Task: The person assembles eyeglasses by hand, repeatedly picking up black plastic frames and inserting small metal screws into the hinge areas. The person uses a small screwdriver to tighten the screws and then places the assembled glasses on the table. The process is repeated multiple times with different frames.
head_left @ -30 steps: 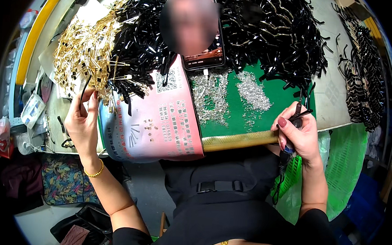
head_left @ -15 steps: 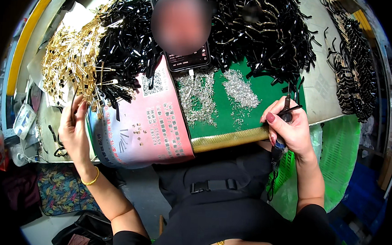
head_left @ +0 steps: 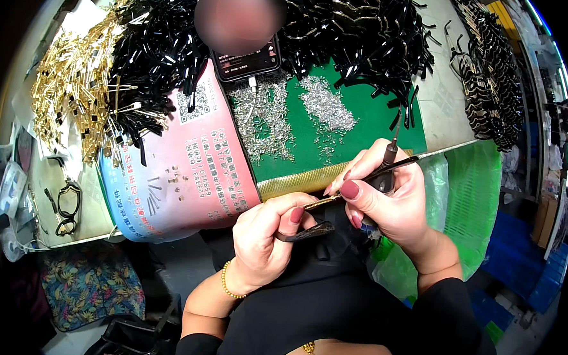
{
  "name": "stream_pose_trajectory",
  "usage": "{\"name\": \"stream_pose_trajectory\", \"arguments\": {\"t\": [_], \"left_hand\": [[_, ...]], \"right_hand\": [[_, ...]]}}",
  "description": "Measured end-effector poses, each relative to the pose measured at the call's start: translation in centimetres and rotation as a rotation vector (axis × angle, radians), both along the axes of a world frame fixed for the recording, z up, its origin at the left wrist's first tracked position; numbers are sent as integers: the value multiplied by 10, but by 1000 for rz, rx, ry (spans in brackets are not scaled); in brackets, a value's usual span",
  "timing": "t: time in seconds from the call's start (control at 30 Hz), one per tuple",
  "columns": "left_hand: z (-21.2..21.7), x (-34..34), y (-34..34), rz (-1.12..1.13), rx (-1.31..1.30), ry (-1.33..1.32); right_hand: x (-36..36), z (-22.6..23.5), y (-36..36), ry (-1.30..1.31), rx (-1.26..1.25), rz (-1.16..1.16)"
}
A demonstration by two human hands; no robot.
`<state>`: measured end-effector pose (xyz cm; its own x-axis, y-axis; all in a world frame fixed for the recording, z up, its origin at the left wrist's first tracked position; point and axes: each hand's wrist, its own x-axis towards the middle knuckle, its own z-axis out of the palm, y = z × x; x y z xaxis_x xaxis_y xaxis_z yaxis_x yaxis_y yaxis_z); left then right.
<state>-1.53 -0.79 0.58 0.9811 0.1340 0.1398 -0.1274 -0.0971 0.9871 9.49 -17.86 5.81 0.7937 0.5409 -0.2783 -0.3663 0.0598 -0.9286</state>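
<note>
My left hand point(head_left: 269, 236) is closed on a dark glasses arm point(head_left: 307, 231) with a gold metal end, held above my lap just off the table's front edge. My right hand point(head_left: 390, 199) grips a thin black screwdriver point(head_left: 388, 158) and its fingertips pinch the gold end of the same arm. The two hands touch in front of the green mat point(head_left: 364, 120). Two small heaps of tiny silver screws point(head_left: 328, 108) lie on that mat.
Heaps of black arms point(head_left: 156, 48) and gold metal parts point(head_left: 73, 86) fill the table's left and back. A phone point(head_left: 248, 60) leans at the back centre. A pink printed sheet point(head_left: 188, 166) holds several loose bits. Finished dark frames point(head_left: 488, 72) lie far right; one pair of glasses point(head_left: 64, 201) lies left.
My left hand came away from the gold heap at the left and moved to the middle holding an arm. My right hand dropped closer and now meets it.
</note>
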Motion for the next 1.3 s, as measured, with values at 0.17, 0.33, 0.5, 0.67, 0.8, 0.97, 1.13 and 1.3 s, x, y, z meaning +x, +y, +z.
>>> {"name": "stream_pose_trajectory", "arguments": {"t": [0.17, 0.33, 0.5, 0.67, 0.8, 0.97, 1.13, 1.3], "left_hand": [[-6, -3, -8, 65, -30, -56], [-12, 4, -13, 96, -46, -91], [-12, 8, -20, 44, 54, -47], [-6, 9, -1, -132, 241, 18], [-16, -12, 9, 39, 4, 149], [-10, -5, 7, 80, -101, 289], [-6, 5, 2, 141, -147, 288], [-9, 6, 4, 203, -179, 257]], "right_hand": [[0, 3, -5, -19, 15, -110], [0, -1, -2, -1, -17, -33], [-4, -4, -4, -83, -60, 28], [23, 21, -19, -494, -616, 518], [35, 12, -40, -915, -941, 654], [39, 1, -32, -1084, -989, 713], [37, -2, -33, -1090, -1007, 698], [40, -9, -32, -1146, -920, 703]]}}
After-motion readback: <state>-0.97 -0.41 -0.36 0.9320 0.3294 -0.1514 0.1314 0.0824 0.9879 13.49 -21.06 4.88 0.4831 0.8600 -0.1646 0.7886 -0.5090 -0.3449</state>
